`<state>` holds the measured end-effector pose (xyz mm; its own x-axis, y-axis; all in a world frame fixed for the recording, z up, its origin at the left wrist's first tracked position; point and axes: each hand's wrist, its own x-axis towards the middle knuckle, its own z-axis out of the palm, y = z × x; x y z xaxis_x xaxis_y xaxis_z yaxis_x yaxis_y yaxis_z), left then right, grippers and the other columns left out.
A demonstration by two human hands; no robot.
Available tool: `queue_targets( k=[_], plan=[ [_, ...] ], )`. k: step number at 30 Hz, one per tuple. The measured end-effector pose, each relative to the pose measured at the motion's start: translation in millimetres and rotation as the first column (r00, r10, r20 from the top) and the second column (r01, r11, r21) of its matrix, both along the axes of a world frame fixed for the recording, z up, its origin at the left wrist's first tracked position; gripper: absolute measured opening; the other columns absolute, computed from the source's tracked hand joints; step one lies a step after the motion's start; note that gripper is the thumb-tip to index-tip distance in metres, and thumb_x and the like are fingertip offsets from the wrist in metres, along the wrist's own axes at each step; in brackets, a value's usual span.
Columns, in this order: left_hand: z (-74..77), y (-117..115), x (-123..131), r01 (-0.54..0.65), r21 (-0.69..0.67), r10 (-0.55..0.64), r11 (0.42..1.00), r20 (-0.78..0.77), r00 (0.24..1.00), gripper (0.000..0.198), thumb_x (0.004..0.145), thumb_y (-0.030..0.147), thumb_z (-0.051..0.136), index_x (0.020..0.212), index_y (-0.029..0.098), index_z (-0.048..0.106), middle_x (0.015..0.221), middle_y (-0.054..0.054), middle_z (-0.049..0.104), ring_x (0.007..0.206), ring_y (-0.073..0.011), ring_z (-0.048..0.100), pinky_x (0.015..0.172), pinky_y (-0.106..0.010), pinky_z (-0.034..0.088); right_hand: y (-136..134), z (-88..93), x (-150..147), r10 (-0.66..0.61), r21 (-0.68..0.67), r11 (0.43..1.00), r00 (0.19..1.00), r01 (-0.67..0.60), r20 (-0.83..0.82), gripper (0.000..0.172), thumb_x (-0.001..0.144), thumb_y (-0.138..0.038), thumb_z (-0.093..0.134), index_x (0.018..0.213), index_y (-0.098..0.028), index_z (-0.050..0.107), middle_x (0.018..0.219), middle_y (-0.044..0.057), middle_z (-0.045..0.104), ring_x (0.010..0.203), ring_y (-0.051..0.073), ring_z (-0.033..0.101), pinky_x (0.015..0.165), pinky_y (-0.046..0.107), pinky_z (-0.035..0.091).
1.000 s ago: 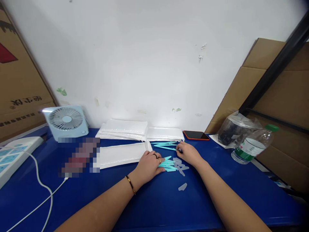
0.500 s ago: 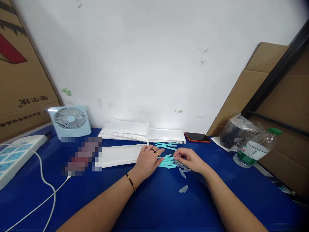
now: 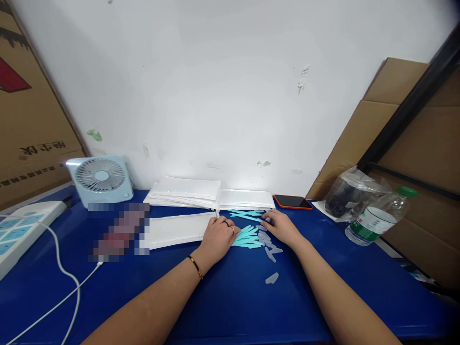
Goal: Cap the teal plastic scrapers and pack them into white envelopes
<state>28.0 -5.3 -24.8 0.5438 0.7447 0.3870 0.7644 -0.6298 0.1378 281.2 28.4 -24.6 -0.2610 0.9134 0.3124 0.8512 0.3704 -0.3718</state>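
A smooth blue table (image 3: 237, 311) is seen under everything. On it, a flat white pouch (image 3: 176, 230) is laid with its long axis left to right; its right end is partly covered by the left hand (image 3: 219, 238). There the fingers are bent and slightly apart, at the near pile's left end. The right hand (image 3: 281, 226) is held beside the far strips (image 3: 246, 215), which are crossed, mainly left to right; whether anything is pinched by its fingertips cannot be told. Between the hands, thin turquoise strips (image 3: 247, 236) are fanned, their right ends pointed slightly away. Beside them, translucent, blade-shaped pieces (image 3: 265, 238) are scattered at mixed angles.
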Motion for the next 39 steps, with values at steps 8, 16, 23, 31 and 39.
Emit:
queue_targets(
  k=[8,16,23,31,39],
  plan=[
    [-4.6,10,5,-0.013,-0.001,0.013,1.0,-0.053,0.998,0.028,0.092,0.023,0.038,0.101,0.034,0.062,0.089,0.001,0.062,0.088,-0.016,0.046,0.075,-0.033,0.027,2,-3.9,-8,-0.088,0.098,0.993,0.95,0.061,0.301,0.01,0.079,-0.021,0.05,0.077,-0.018,0.06,0.083,0.005,0.059,0.074,0.016,0.056,0.06,0.023,0.036],
    [11.9,1,3,-0.104,0.144,0.085,0.984,0.13,0.988,0.041,0.089,0.03,0.045,0.13,0.028,0.041,0.125,-0.003,0.05,0.111,-0.0207,0.039,0.088,-0.035,0.029,-13,11.4,-11,0.117,0.048,0.993,0.986,-0.112,-0.118,0.017,0.085,-0.029,0.044,0.084,-0.018,0.057,0.077,0.003,0.057,0.06,0.012,0.049,0.057,0.024,0.039],
    [10.7,4,4,-0.051,-0.009,0.051,0.999,-0.025,0.998,0.025,0.091,0.031,0.041,0.08,0.023,0.061,0.078,-0.001,0.059,0.087,-0.0187,0.046,0.078,-0.037,0.027,-25,18.5,-11,0.233,-0.198,0.918,0.873,-0.342,-0.427,0.026,0.085,-0.04,0.048,0.088,-0.016,0.059,0.067,0.0,0.055,0.057,0.011,0.051,0.053,0.022,0.04],
    [7.8,-3,-2,0.026,-0.037,-0.024,0.999,0.044,0.999,0.032,0.089,0.043,0.039,0.112,0.027,0.055,0.106,-0.005,0.057,0.104,-0.0216,0.044,0.089,-0.041,0.025,0,5.3,12,0.119,-0.056,0.99,0.977,-0.131,-0.178,0.023,0.085,-0.034,0.048,0.095,-0.02,0.065,0.091,0.005,0.062,0.073,0.016,0.056,0.068,0.028,0.044],
    [-0.7,-4,1,0.212,-0.043,-0.216,0.976,-0.112,0.97,0.045,0.089,0.05,0.035,0.129,0.031,0.042,0.126,-0.004,0.052,0.116,-0.0227,0.042,0.098,-0.043,0.022,18,-10.6,-8,0.055,0.077,0.995,0.986,-0.068,0.156,0.012,0.086,-0.02,0.046,0.086,-0.018,0.059,0.089,0.005,0.057,0.085,0.017,0.054,0.075,0.027,0.042]
  ],
)
